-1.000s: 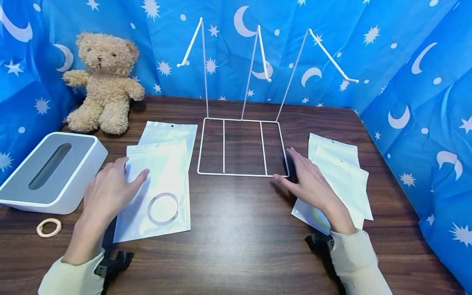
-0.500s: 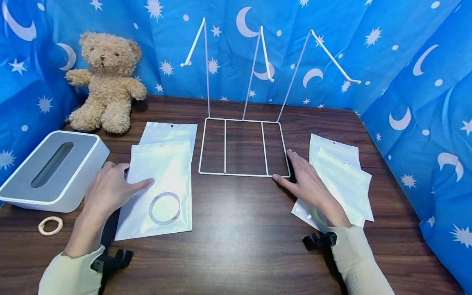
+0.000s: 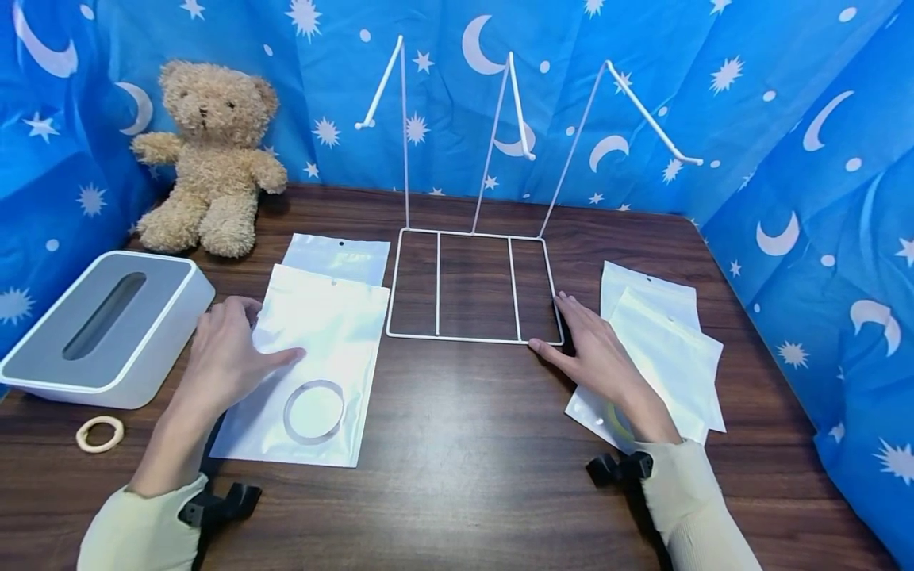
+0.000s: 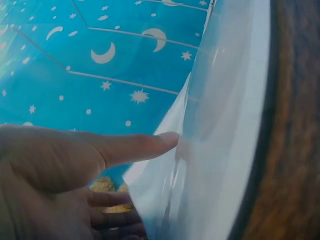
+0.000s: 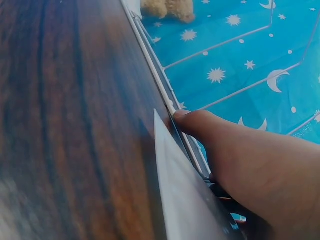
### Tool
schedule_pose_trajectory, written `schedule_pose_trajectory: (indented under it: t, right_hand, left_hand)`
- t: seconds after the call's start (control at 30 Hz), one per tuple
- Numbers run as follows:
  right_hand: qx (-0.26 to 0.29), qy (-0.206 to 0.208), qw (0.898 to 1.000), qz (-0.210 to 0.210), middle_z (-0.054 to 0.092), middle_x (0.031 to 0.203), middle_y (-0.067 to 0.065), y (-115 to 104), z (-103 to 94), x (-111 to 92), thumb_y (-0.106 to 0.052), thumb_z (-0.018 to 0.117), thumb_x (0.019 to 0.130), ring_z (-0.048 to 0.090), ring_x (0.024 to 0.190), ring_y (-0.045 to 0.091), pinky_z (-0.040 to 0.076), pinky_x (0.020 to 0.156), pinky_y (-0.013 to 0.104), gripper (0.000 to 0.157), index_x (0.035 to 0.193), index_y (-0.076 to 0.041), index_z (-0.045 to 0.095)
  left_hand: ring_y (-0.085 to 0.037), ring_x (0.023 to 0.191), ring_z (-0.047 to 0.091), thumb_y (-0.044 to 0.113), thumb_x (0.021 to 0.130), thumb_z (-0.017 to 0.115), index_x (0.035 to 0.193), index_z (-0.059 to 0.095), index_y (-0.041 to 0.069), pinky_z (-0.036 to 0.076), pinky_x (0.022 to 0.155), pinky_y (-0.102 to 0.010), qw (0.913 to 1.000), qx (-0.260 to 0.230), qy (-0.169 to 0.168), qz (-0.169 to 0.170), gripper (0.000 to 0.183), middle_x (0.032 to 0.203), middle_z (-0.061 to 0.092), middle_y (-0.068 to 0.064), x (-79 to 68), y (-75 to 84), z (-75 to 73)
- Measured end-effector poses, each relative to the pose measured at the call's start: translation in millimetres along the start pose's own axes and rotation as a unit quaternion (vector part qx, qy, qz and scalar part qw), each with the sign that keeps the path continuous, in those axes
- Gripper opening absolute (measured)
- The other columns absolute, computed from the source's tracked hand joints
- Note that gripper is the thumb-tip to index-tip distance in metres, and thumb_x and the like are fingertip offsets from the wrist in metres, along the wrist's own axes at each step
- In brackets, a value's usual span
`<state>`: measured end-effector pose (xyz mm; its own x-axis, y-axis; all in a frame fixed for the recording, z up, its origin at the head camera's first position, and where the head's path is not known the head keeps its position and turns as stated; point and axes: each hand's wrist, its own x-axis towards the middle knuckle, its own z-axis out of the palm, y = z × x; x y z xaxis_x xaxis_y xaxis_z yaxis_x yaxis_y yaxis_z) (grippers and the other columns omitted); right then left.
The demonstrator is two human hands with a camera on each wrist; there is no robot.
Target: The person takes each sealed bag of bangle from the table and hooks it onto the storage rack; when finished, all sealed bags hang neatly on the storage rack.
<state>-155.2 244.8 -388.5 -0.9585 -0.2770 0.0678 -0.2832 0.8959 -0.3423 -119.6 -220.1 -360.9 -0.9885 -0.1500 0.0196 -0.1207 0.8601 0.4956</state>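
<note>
My left hand [image 3: 232, 353] lies at the left edge of a white zip pouch [image 3: 343, 333] with a round ring marking near its bottom. Its straight thumb touches the pouch face; the other fingers extend along the edge. A second white pouch [image 3: 357, 258] lies partly covered behind it. My right hand [image 3: 596, 357] rests at the front right corner of a white wire display rack [image 3: 457, 339]. Its thumb is on the front wire and its straight fingers are along the right side. Three uprights with arms rise from the rack's back.
Several white pouches [image 3: 664, 341] overlap beside and under my right wrist. A grey-and-white tissue box [image 3: 153, 349] stands left, with a pale wooden ring [image 3: 100, 434] before it. A teddy bear [image 3: 210, 166] sits at the back left. Blue curtain [image 3: 821, 198] surrounds the table.
The front left pouch has turned clockwise, its top shifting right toward the rack and its bottom slightly left. The left hand has moved slightly right; the right hand stays at the rack corner.
</note>
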Motion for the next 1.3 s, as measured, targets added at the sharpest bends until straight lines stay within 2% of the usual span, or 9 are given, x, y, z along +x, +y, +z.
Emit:
schedule_pose_trajectory:
  t: [0.17,0.3,0.43,0.57,0.73,0.93,1.17,1.23,1.3]
  right_hand:
    - [0.002,-0.001,1.0,0.002,0.025,0.157,0.02,0.7,-0.3,-1.3,-0.064,0.054,0.091,0.022,0.144,0.038,0.02,0.112,0.057,0.093,0.155,-0.003,0.024]
    - [0.0,-0.005,1.0,0.0,0.023,0.158,0.019,0.2,0.2,-1.3,-0.063,0.053,0.092,0.021,0.144,0.037,0.02,0.112,0.057,0.092,0.155,-0.003,0.023]
    - [0.002,-0.006,1.0,-0.002,0.023,0.158,0.019,0.0,0.0,-2.1,-0.063,0.053,0.092,0.02,0.144,0.037,0.021,0.112,0.057,0.091,0.155,-0.003,0.023]
    - [0.004,-0.005,1.0,-0.001,0.023,0.158,0.018,0.2,-0.6,-2.5,-0.063,0.054,0.092,0.02,0.145,0.036,0.021,0.112,0.057,0.092,0.155,-0.003,0.024]
    - [0.004,-0.003,1.0,-0.002,0.024,0.158,0.018,1.6,-0.6,-2.3,-0.063,0.054,0.092,0.021,0.144,0.036,0.022,0.112,0.056,0.092,0.154,-0.003,0.025]
    - [0.005,-0.001,1.0,-0.005,0.024,0.158,0.018,2.7,-0.8,-1.3,-0.063,0.054,0.092,0.022,0.144,0.036,0.022,0.112,0.056,0.092,0.154,-0.002,0.025]
    - [0.003,0.005,1.0,-0.018,0.027,0.157,0.02,3.4,-1.0,-2.0,-0.06,0.056,0.092,0.024,0.143,0.038,0.023,0.111,0.057,0.09,0.153,0.0,0.028]
    - [0.005,0.008,1.0,-0.017,0.027,0.156,0.02,3.4,-0.8,-2.8,-0.06,0.056,0.092,0.024,0.143,0.037,0.023,0.111,0.057,0.09,0.153,0.0,0.028]
    - [0.007,0.008,1.0,-0.015,0.026,0.157,0.02,3.7,-0.4,-3.5,-0.06,0.055,0.092,0.023,0.143,0.037,0.023,0.111,0.057,0.09,0.153,0.0,0.028]
  left_hand:
    - [-0.05,0.111,0.042,0.02,0.073,0.087,0.14,0.025,-0.008,0.028,0.093,-0.062,0.9983,-0.053,0.006,0.022,0.096,0.122,0.044,-0.035,-0.4,2.6,1.4]
    - [-0.052,0.122,0.043,0.006,0.074,0.085,0.154,0.011,0.007,0.032,0.097,-0.066,0.9929,-0.091,-0.006,0.077,0.108,0.14,0.039,-0.035,-0.7,2.6,1.8]
    - [-0.044,0.13,0.041,0.004,0.08,0.081,0.144,0.043,0.011,0.037,0.096,-0.064,0.9856,-0.099,-0.005,0.137,0.075,0.142,0.045,-0.022,-0.9,3.2,3.4]
    - [-0.032,0.117,0.054,0.019,0.092,0.07,0.124,0.066,0.014,0.044,0.087,-0.05,0.979,-0.115,0.011,0.168,0.033,0.126,0.062,-0.011,-2.3,4.9,4.0]
    - [-0.018,0.101,0.059,0.026,0.096,0.066,0.122,0.071,0.021,0.043,0.076,-0.029,0.9668,-0.151,0.046,0.201,0.027,0.119,0.067,0.001,-3.7,8.0,1.5]
    - [-0.01,0.089,0.059,0.007,0.09,0.071,0.12,0.072,0.023,0.037,0.057,-0.02,0.9317,-0.203,0.108,0.281,0.034,0.114,0.068,0.008,-8.0,18.0,-2.0]
    - [-0.009,0.057,0.038,-0.004,0.087,0.07,0.115,0.075,0.012,0.026,0.044,-0.024,0.8977,-0.288,0.164,0.291,0.033,0.108,0.071,-0.002,-33.6,56.1,-16.5]
    - [-0.008,0.053,0.032,-0.008,0.087,0.068,0.112,0.074,0.004,0.023,0.042,-0.022,0.8812,-0.323,0.174,0.297,0.029,0.104,0.071,-0.009,-39.2,69.5,-22.7]
    - [-0.007,0.05,0.026,-0.011,0.086,0.067,0.11,0.072,-0.005,0.02,0.04,-0.021,0.8524,-0.385,0.177,0.307,0.025,0.1,0.07,-0.016,-41.4,80.7,-28.3]
